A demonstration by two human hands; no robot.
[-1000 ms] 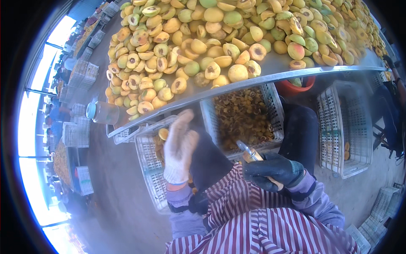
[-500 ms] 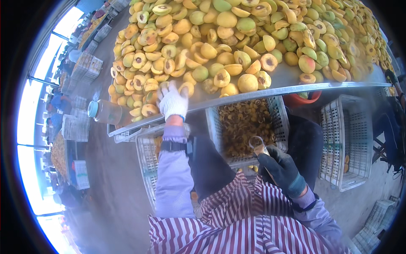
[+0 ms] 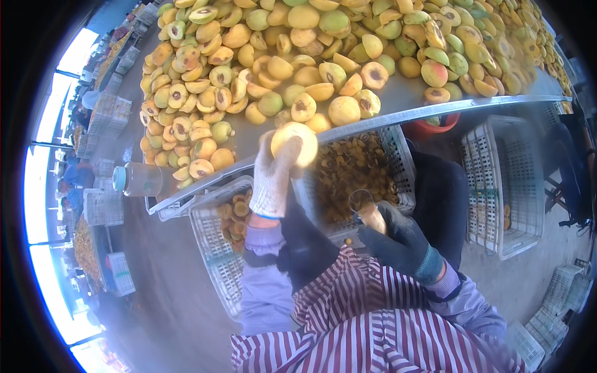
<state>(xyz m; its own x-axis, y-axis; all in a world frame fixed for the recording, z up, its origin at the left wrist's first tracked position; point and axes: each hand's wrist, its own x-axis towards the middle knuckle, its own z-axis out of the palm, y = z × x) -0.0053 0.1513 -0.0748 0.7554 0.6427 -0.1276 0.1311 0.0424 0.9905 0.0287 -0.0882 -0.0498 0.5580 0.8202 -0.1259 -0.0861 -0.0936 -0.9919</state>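
Observation:
A yellow peach half [image 3: 295, 131] is gripped in my white-gloved left hand [image 3: 271, 180], raised just off the near edge of the metal table [image 3: 249, 132]. My dark-gloved right hand [image 3: 401, 241] is closed around the light handle of a ring-bladed pitting tool [image 3: 373, 217], its metal loop pointing up and away. Many halved peaches [image 3: 305, 74], yellow to green, are heaped on the table; several show brown stone hollows. Below, between my knees, a pale plastic crate [image 3: 403, 163] holds brown and yellow scraps.
A second crate [image 3: 208, 252] with peach halves stands by my left leg. Another crate [image 3: 491, 186] is at the right, and a red bucket [image 3: 438, 124] sits under the table edge. A lidded jar [image 3: 140, 179] is at the table's left corner. People work at tables far left.
My left hand has come back from the heap toward me with a peach half in it. The right hand and tool have shifted slightly left, and the view has moved a little.

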